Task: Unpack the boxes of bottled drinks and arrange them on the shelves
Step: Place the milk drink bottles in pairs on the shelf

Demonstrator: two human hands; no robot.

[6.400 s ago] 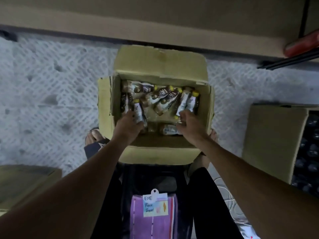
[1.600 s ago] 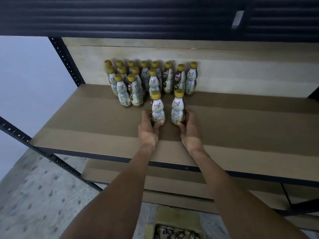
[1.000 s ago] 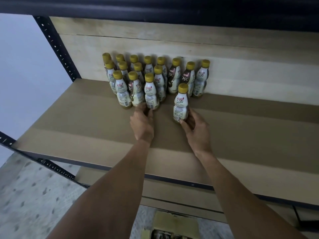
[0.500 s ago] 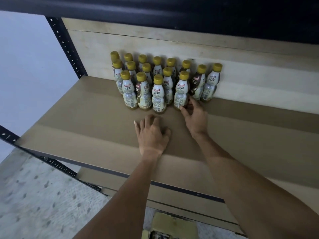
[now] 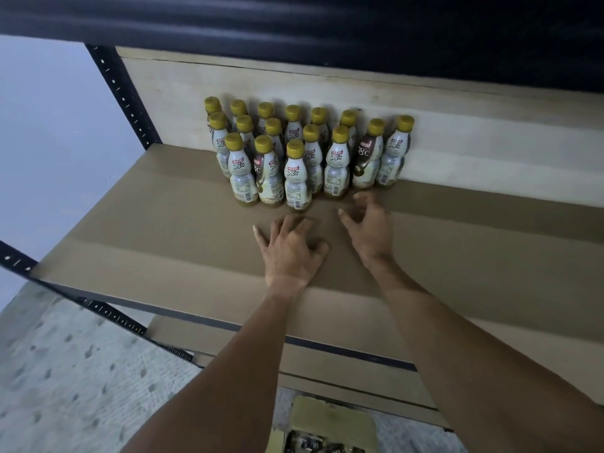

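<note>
- Brown board shelf on a black metal frame, with a pale panel behind.
- Gold-capped bottles stand upright in a tight cluster at the back of the shelf.
- My left hand lies flat on the shelf, fingers spread, holding nothing.
- My right hand is loose, spread and empty, just in front of the bottles and not touching them.
- Open box sits on the floor below.

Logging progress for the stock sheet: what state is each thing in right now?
Bottles: upright, capped, grouped at the back of the shelf.
Left hand: open, flat on the shelf, holding nothing.
Right hand: open, near the front bottles, holding nothing.
Cardboard box: open on the floor below, contents inside.
</note>
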